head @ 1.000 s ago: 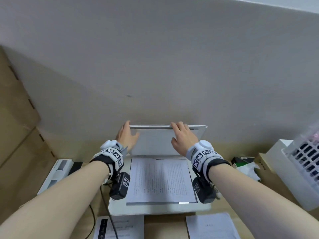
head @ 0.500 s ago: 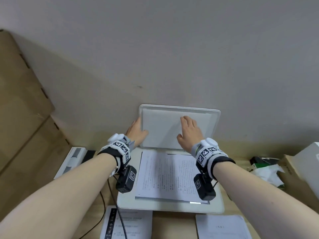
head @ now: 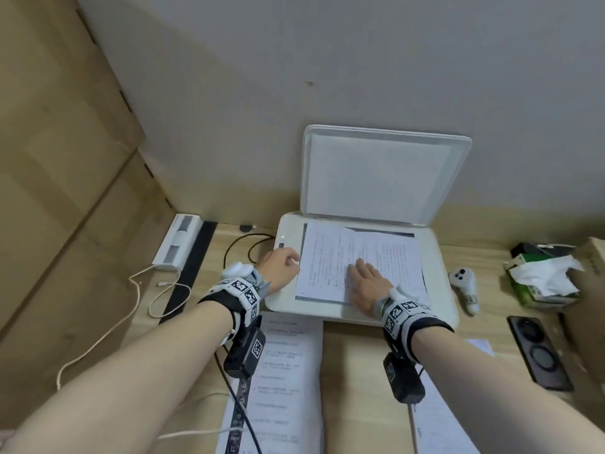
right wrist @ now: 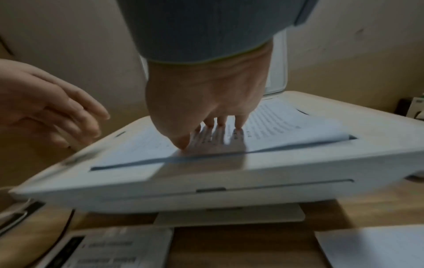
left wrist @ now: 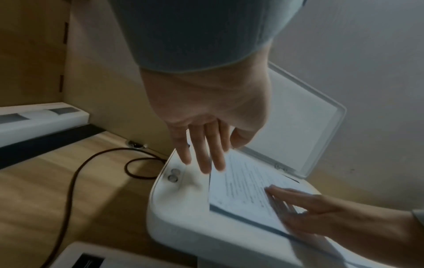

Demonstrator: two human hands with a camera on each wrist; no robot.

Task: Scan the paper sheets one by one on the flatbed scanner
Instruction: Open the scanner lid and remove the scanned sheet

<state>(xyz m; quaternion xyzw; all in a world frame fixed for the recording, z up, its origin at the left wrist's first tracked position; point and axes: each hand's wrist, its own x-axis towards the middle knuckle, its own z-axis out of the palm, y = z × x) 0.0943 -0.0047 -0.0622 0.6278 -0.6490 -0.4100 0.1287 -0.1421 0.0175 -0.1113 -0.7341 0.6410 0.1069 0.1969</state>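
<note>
A white flatbed scanner [head: 437, 257] stands on the wooden desk, its lid [head: 379, 172] raised and leaning towards the wall. One printed sheet [head: 386, 260] lies on the glass, slightly skewed, with a dark strip of glass showing at its far edge. My right hand [head: 366, 283] rests flat on the sheet's near half, its fingertips [right wrist: 218, 125] pressing the paper [right wrist: 286, 127]. My left hand [head: 281, 265] hovers at the scanner's left rim. Its straight fingers [left wrist: 206, 163] reach the left edge of the sheet [left wrist: 243, 185], next to two round buttons [left wrist: 173, 175].
Two paper stacks lie on the desk in front of the scanner, a printed one [head: 281, 381] on the left and another [head: 438, 430] on the right. Right of the scanner are a white controller [head: 465, 283], a tissue box [head: 543, 280] and a dark phone [head: 537, 352]. Cables [head: 242, 247] and a white strip unit [head: 178, 242] lie to the left.
Both hands have left the lid, which now stands fully raised. They came down to the sheet: the right one lies on it, the left is at its left edge.
</note>
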